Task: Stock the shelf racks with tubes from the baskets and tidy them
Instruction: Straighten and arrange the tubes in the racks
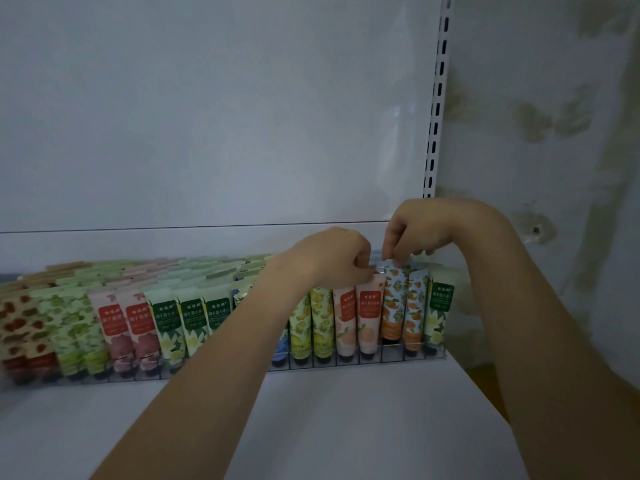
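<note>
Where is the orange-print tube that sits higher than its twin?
In the head view, near the right end of the rack: the raised orange-print tube stands between a peach tube and its orange-print twin, its top pinched by the right hand.

tubes upright in rack on shelf, hands over its right end

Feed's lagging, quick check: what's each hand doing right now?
Left hand: pinches the peach tube at its top.
Right hand: pinches the orange-print tube at its top.
</note>
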